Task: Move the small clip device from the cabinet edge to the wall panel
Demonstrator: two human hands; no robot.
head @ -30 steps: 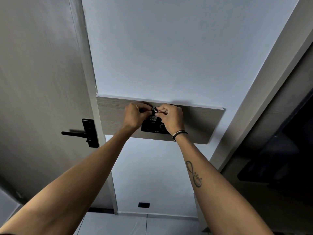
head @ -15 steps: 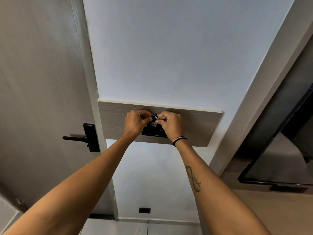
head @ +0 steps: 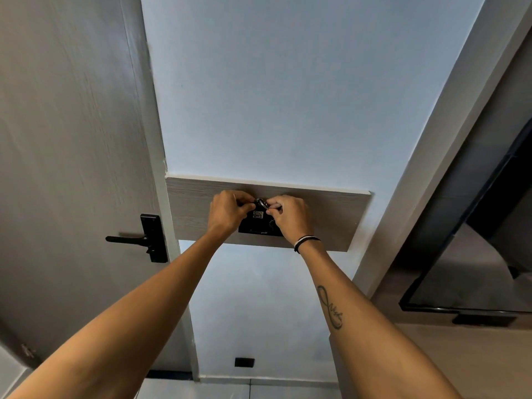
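A small black clip device [head: 259, 218] with a white sticker and a metal ring at its top sits against the grey wood-grain wall panel [head: 334, 217]. My left hand [head: 227, 214] pinches its upper left side. My right hand [head: 290, 217], with a black-and-white wristband, pinches the ring and covers its right side. Both hands press close together at the panel's middle, so the lower right part of the device is hidden.
A grey door with a black lever handle [head: 144, 239] stands to the left. A black-framed screen [head: 472, 272] hangs on the right wall. A black outlet [head: 244, 362] sits low on the pale blue wall above the tiled floor.
Both hands stay on the device at the panel. The view has shifted slightly, bringing more of the screen on the right into sight.
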